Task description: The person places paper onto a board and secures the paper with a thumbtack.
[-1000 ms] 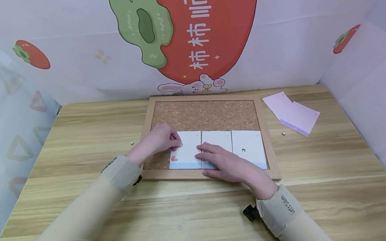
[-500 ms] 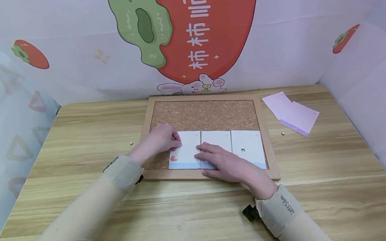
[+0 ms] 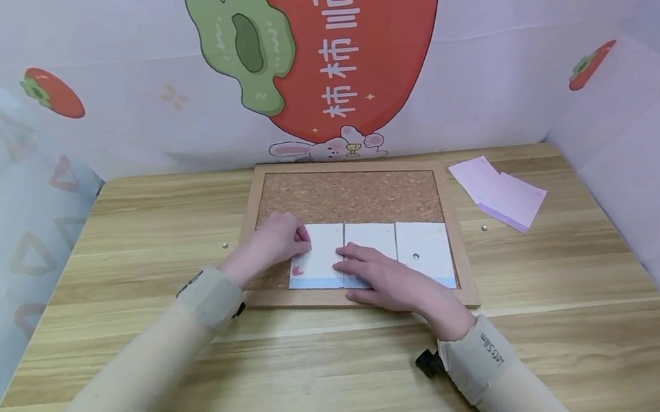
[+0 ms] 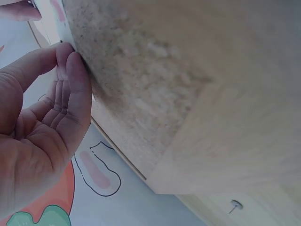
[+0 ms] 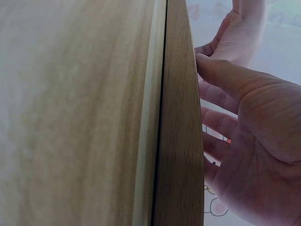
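Note:
A wood-framed cork board [image 3: 353,192] lies on the table with several white, blue-edged paper cards in a row on it. At the left card [image 3: 325,257], my left hand [image 3: 274,236] pinches a small silvery thumbtack [image 3: 310,249] between thumb and index finger; in the left wrist view the fingertips mostly hide it. My right hand [image 3: 382,277] rests with spread fingers over the middle card [image 3: 371,234] and the board's front frame. Its thumb touches the wooden edge in the right wrist view. Another thumbtack [image 3: 416,256] sits in the right card [image 3: 428,238].
Two overlapping pinkish-purple papers [image 3: 500,190] lie right of the board. A loose thumbtack [image 3: 484,228] is below them, and another tack [image 4: 236,205] lies left of the board. A printed cloth [image 3: 137,120] stands behind the table [image 3: 329,387].

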Demonstrator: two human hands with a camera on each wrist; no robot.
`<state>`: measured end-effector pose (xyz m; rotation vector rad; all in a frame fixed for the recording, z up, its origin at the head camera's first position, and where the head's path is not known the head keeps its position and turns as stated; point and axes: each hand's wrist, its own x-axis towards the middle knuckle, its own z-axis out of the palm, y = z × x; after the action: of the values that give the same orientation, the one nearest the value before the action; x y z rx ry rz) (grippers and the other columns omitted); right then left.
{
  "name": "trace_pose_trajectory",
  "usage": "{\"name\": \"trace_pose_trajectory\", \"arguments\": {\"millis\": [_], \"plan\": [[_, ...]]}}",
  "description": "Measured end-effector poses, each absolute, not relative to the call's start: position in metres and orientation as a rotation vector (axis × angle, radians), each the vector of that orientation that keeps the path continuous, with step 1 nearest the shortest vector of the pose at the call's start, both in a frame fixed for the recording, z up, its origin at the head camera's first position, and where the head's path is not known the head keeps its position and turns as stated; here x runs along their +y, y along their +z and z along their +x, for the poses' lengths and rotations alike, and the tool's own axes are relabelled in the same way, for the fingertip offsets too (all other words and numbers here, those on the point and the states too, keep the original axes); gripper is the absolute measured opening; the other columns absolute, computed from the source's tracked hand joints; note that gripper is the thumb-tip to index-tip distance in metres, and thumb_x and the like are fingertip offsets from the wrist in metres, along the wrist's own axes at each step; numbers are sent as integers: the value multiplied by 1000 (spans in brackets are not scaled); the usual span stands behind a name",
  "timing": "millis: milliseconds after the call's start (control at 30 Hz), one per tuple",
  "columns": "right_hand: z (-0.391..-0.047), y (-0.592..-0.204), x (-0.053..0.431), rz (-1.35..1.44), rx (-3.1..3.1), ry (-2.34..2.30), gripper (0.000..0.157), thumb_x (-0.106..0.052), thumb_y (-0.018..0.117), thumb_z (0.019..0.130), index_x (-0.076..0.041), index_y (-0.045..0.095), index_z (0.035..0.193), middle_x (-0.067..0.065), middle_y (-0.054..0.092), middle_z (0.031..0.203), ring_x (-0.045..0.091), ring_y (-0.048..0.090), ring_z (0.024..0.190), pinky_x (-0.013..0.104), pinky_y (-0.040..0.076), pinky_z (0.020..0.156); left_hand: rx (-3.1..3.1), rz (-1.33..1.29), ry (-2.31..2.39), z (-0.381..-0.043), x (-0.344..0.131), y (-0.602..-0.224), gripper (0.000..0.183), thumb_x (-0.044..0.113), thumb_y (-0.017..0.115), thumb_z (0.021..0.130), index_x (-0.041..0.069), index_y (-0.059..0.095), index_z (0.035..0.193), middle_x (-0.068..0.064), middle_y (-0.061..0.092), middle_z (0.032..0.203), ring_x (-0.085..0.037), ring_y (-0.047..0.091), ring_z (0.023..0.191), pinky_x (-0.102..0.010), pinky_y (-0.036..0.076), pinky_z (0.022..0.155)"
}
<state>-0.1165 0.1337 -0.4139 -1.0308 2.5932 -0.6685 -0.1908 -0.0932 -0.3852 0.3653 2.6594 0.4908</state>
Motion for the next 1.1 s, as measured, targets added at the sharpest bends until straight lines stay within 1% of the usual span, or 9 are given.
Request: {"name": "trace_pose_trajectory", "arguments": {"millis": [167, 300, 467, 633, 733, 933, 1100], "plan": [[-116, -415, 134, -1032, 2593, -669, 51, -29, 63, 99, -6, 53, 143, 15, 38, 159, 34, 29, 151, 49, 29, 122, 2664, 408, 554, -191, -97, -391, 7, 19, 71, 93, 13, 76, 92, -4, 72, 91, -17, 61, 80, -28, 51, 74], [-116, -415, 134, -1029, 2591, -670, 51, -29, 63, 99, -6, 53, 143, 15, 37, 159, 34, 29, 151, 49, 29, 122, 2638, 457, 631, -191, -103, -393, 10, 21, 71, 93, 12, 76, 94, -3, 72, 90, -15, 61, 79, -28, 51, 74], [-116, -415, 133, -1033, 2589, -669, 51, -29, 63, 99, -6, 53, 143, 15, 38, 159, 34, 29, 152, 49, 30, 122, 2590, 538, 723, -190, -114, -384, 16, 22, 67, 96, 10, 76, 102, -4, 74, 89, -14, 62, 77, -28, 51, 71], [-116, -414, 132, -1032, 2586, -669, 51, -30, 63, 99, -7, 53, 143, 14, 37, 160, 33, 29, 152, 48, 29, 122, 2602, 571, 868, -189, -130, -373, 22, 21, 65, 97, 6, 73, 110, -8, 74, 97, -16, 64, 84, -29, 52, 73], [-116, -413, 132, -1025, 2584, -672, 51, -29, 63, 99, -7, 53, 143, 14, 37, 160, 33, 28, 152, 49, 29, 123, 2610, 530, 951, -188, -140, -369, 26, 23, 64, 98, 6, 71, 117, -8, 73, 105, -19, 64, 92, -31, 53, 77], [-115, -411, 132, -1025, 2588, -667, 51, -29, 63, 99, -7, 52, 143, 14, 37, 160, 34, 28, 152, 49, 29, 122, 2600, 503, 1078, -181, -157, -370, 34, 25, 63, 99, 7, 64, 129, -8, 70, 118, -22, 64, 107, -39, 53, 95], [-115, -410, 133, -1023, 2593, -667, 51, -29, 64, 98, -7, 53, 143, 14, 37, 160, 33, 29, 152, 49, 29, 122, 2581, 564, 1077, -168, -163, -370, 40, 23, 64, 99, 5, 59, 134, -12, 66, 127, -26, 63, 115, -45, 52, 101]]}}
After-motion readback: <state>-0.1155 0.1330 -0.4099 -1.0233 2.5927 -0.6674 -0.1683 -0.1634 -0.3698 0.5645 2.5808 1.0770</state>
